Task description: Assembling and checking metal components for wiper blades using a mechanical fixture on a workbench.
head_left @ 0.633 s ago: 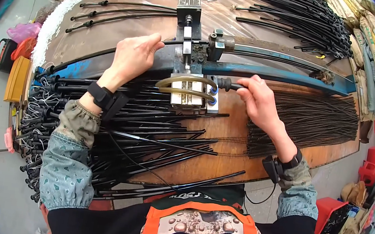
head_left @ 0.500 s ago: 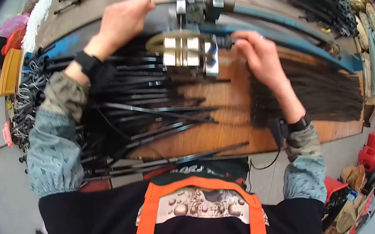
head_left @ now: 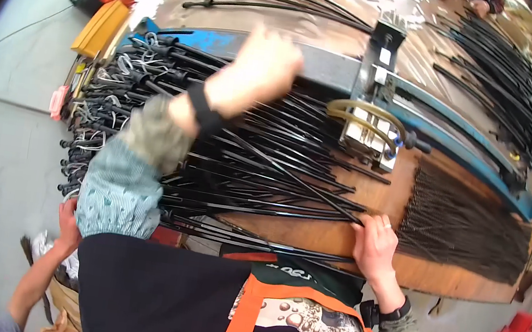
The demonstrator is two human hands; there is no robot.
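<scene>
My right hand (head_left: 376, 244) is closed, pinching the tip of a long thin black rod (head_left: 291, 177) near the front edge of the table. The rod slants up and left across a thick pile of similar black rods (head_left: 237, 182). My left hand (head_left: 262, 65) hangs over the back of the pile, beside a blue-grey metal beam (head_left: 332, 70). Motion smears its fingers, so whether it holds anything cannot be made out. To its right stands a small machine with silver blocks (head_left: 368, 132) and a looped yellowish hose (head_left: 354, 107).
Thin dark brown strands (head_left: 466, 226) lie bundled on the wooden table (head_left: 383, 191). More black rods (head_left: 503, 96) lie at the far right, and several (head_left: 280, 7) behind the beam. Another person's hand (head_left: 69, 224) reaches the pile's near-left end; another hand (head_left: 480, 7) shows at the far edge.
The view has shifted left. My right hand has left the machine and come down to a rod tip at the table's front. My left hand remains raised near the beam, now blurred.
</scene>
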